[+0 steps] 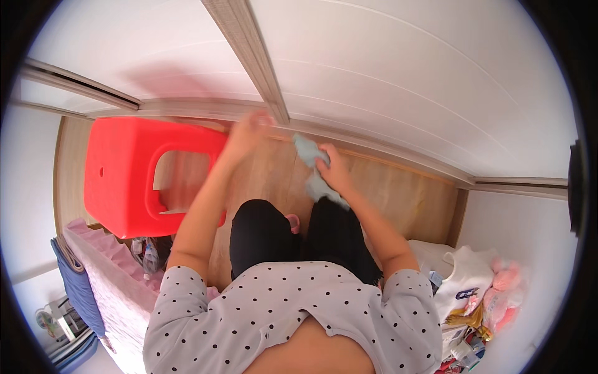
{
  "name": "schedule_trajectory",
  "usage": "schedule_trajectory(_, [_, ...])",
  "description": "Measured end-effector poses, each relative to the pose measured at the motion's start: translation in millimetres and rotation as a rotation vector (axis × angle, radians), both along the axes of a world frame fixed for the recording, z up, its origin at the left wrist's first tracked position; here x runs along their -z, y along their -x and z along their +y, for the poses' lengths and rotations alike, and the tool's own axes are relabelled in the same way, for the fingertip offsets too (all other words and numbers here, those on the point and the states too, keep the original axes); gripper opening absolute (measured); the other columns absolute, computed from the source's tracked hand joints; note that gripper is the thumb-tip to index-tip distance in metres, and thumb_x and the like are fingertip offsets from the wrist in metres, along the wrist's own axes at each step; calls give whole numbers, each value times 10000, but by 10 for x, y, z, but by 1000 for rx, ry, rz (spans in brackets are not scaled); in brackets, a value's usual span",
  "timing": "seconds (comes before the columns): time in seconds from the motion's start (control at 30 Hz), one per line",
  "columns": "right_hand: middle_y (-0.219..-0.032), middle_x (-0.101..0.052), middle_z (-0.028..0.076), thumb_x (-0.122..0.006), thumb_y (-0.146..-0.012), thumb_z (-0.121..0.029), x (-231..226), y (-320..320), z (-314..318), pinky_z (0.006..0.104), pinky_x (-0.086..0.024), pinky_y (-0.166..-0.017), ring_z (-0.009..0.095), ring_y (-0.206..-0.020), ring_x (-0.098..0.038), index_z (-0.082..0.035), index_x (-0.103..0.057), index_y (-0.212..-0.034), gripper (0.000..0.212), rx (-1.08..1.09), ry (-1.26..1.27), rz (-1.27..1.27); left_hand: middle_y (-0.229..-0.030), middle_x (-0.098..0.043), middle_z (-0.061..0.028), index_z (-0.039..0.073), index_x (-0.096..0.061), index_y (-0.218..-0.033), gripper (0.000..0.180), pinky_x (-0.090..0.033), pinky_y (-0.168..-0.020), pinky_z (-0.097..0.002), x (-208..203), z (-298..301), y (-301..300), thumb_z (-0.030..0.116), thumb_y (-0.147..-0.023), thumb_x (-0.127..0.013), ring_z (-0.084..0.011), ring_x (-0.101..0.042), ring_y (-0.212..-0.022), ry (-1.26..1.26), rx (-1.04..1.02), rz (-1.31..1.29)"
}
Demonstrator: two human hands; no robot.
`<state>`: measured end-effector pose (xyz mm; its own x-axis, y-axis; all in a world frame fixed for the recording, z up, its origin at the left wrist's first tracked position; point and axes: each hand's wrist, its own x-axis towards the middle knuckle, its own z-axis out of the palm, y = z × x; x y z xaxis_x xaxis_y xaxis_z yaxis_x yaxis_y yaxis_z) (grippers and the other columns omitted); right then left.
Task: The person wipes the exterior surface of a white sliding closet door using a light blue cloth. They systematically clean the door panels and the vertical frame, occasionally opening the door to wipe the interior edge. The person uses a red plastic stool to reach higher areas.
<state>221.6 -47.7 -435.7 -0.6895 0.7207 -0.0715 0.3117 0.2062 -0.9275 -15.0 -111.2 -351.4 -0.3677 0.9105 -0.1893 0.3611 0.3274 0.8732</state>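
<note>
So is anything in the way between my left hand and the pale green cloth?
Nothing that I can make out stands between your blurred left hand and the pale green cloth; the red stool is left of both.

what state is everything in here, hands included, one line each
left hand: raised, motion-blurred; whether it holds anything is unclear
right hand: fingers closed around the cloth
grey-green cloth: crumpled, gripped, ends hanging free of the fingers
red stool: beside the left forearm; upright or tipped, cannot tell
pink bed cover: draped, edge ruffled
blue fabric: appears folded
white fabric: rumpled, heaped with other things
</note>
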Motion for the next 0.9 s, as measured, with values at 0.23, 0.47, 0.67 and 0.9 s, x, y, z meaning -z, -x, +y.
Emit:
schedule_trajectory(0.23, [-1005, -465, 231, -568, -800, -184, 662, 819, 369, 453, -475, -685, 420, -802, -559, -109, -438, -1159, 390, 169, -300, -362, -924, -550, -118, -36, -386, -1066, 521, -450, -757, -311, -1014, 656, 22, 276, -778, -688, -172, -550, -815, -477, -238, 159])
schedule_trajectory(0.47, [-1021, -437, 209, -417, -840, -114, 901, 948, 259, 459, -492, -656, 380, -742, -593, -183, -448, -1182, 350, 80, -360, -474, -949, -501, -125, -40, -356, -1053, 547, -464, -709, -297, -943, 659, 11, 289, -776, -694, -170, -532, -821, -556, -238, 157])
schedule_trajectory(0.67, [-973, -440, 207, -419, -827, -72, 1045, 1063, 288, 442, -500, -629, 357, -728, -595, -187, -421, -1235, 424, -49, -486, -561, -976, -453, -113, -37, -351, -1063, 562, -458, -733, -310, -906, 688, -2, 308, -777, -691, -178, -514, -854, -580, -218, 157])
schedule_trajectory(0.9, [-969, -455, 257, -410, -831, -56, 955, 1028, 256, 444, -501, -611, 381, -722, -592, -167, -393, -1256, 440, -57, -437, -534, -1003, -416, -104, -27, -350, -1064, 567, -442, -779, -326, -856, 693, 24, 327, -777, -687, -177, -485, -887, -581, -222, 145])
